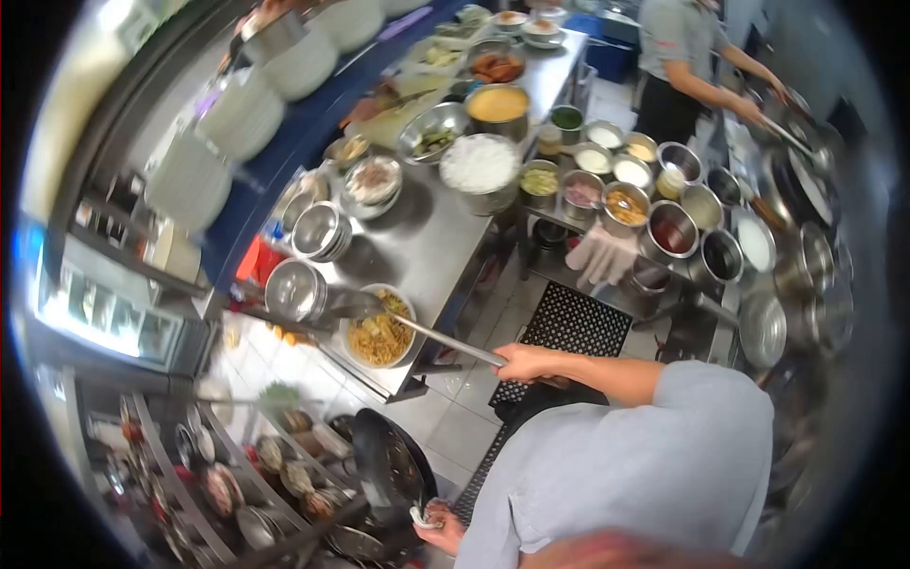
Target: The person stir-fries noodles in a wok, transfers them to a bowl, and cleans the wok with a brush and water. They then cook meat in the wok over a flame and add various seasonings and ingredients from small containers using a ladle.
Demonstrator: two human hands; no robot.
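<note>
My right hand (526,363) is wrapped round the handle of a long metal ladle (455,343). The ladle's bowl lies at the upper left rim of a white bowl of noodles (377,341) on the steel counter's near corner. Lower down, my left hand (441,526) grips the handle end of a black wok (384,465) through a white cloth. The wok is tilted, with bits of food on its inner side.
Metal bowls (318,230) stand on the steel counter (408,228) beside a pot of rice (481,166). Several ingredient containers stand at the upper right. A co-worker (678,57) is at the stove beyond. Black mats (575,322) lie on the floor. Shelves with pans are at the lower left.
</note>
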